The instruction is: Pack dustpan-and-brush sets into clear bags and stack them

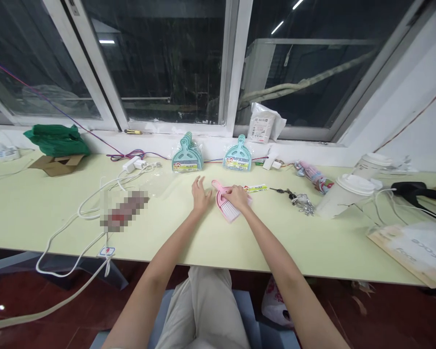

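Note:
A small pink dustpan and brush set [228, 208] lies on the table in front of me, its pale bristles pointing toward me. My right hand [236, 197] is closed on it from the right, thumb and fingers over the brush part. Just left of the set, my left hand [201, 194] is held with its fingers apart and nothing in them. A yellow-and-white label card [256, 188] lies beyond my right hand. Against the wall stand a stack of wrapped green dustpan sets [187, 154] and another wrapped green set [237, 155].
White cables [80, 208] and a blurred-out item [125, 211] lie on the left, near an open cardboard box [57, 165]. To the right are keys [301, 202], a folded umbrella-like bundle [314, 177], paper cups [345, 196] and a paper bag [417, 249].

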`<state>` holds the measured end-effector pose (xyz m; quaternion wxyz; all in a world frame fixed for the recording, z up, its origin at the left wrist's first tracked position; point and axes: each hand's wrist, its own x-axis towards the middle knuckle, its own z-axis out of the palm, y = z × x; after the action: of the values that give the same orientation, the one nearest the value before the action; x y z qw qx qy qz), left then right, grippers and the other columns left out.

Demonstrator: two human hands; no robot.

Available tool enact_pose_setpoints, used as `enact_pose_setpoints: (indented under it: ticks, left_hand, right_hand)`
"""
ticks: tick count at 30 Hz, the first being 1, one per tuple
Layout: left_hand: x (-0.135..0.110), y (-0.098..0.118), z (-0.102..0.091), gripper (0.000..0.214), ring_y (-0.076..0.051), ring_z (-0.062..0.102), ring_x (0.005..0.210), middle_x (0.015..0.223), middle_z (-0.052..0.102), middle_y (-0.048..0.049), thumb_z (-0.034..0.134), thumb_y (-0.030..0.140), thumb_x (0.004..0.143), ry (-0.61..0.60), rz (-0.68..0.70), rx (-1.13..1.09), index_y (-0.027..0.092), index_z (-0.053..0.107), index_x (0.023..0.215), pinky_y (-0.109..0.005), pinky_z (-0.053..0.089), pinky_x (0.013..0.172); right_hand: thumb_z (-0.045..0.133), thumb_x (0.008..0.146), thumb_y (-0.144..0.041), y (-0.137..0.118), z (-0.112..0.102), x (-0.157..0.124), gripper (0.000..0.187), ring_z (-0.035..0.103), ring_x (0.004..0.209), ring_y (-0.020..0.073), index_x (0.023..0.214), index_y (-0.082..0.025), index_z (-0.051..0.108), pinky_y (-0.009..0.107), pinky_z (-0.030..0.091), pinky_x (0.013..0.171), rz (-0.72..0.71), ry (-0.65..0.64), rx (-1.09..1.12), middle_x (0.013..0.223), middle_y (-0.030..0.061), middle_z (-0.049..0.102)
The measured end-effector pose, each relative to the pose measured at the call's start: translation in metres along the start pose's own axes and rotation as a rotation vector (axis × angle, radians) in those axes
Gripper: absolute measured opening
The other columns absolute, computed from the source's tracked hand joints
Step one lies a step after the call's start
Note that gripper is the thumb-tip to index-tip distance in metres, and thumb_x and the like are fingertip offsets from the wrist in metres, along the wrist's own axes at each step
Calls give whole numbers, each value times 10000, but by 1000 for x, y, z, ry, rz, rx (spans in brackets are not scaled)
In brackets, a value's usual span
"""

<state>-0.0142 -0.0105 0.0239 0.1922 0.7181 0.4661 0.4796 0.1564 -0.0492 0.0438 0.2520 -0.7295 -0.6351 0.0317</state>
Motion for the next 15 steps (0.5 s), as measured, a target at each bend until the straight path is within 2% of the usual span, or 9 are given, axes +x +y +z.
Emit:
enact_pose_setpoints:
  ticks: [1,3,5,6,8,10,12,13,15]
  left_hand:
    - [-1,2,4,456,-255,485,1271,1264,585,-128,570,277,863,20,-152,-144,208,501,1308,-440,349,1081]
    - [2,5,12,475,-270,542,1217,1211,629,-119,615,331,833,-133,-364,-420,199,530,1281,-433,408,1031]
    - [6,4,19,487,-295,586,1161,1161,666,-122,714,320,739,-335,-433,-613,168,599,1188,-426,438,1001]
    - [7,2,21,497,-306,593,1151,1160,673,-127,755,297,688,-378,-434,-676,154,624,1146,-423,446,997]
    - [9,-3,21,512,-314,599,1146,1180,674,-131,793,260,624,-338,-453,-765,146,647,1101,-417,462,989]
    - [9,-9,16,528,-314,617,1123,1189,675,-133,801,256,611,-268,-519,-845,156,650,1106,-426,487,966]
    - [10,-13,11,521,-313,634,1100,1191,675,-139,795,271,629,-214,-586,-925,161,650,1117,-438,506,949]
    - [11,-15,8,509,-311,638,1096,1187,677,-142,790,281,642,-175,-617,-952,161,651,1116,-440,511,947]
    - [14,-16,4,480,-303,635,1111,1176,683,-137,774,310,677,-82,-657,-975,165,652,1118,-437,513,959]
  right_hand:
    - [649,769,-406,-1,1,1,233,580,976,246,818,-192,727,325,405,861,45,88,71,969,85,700]
    - [584,821,-371,-5,2,7,239,585,966,230,857,-181,724,316,417,881,83,221,217,973,86,697]
    - [488,881,-323,-5,0,14,277,592,975,217,905,-173,720,313,424,907,75,278,332,989,94,695]
    - [447,900,-298,-2,-2,16,301,588,1009,217,951,-170,715,322,420,932,81,308,353,1033,102,689]
    - [410,914,-256,14,-5,17,343,525,1174,243,1120,-163,668,390,371,1023,163,400,303,1222,137,628]
    - [429,906,-235,38,-5,13,433,341,1372,296,1314,-146,545,518,250,1104,300,448,174,1437,182,462]
    - [468,901,-260,64,-1,9,505,206,1443,336,1381,-104,469,625,137,1112,365,309,79,1512,228,348]
    - [470,905,-270,75,2,7,491,208,1445,338,1369,-111,483,650,96,1108,353,217,58,1512,225,356]
    - [473,911,-269,88,9,6,415,303,1412,314,1301,-154,558,648,43,1116,292,89,48,1468,186,444]
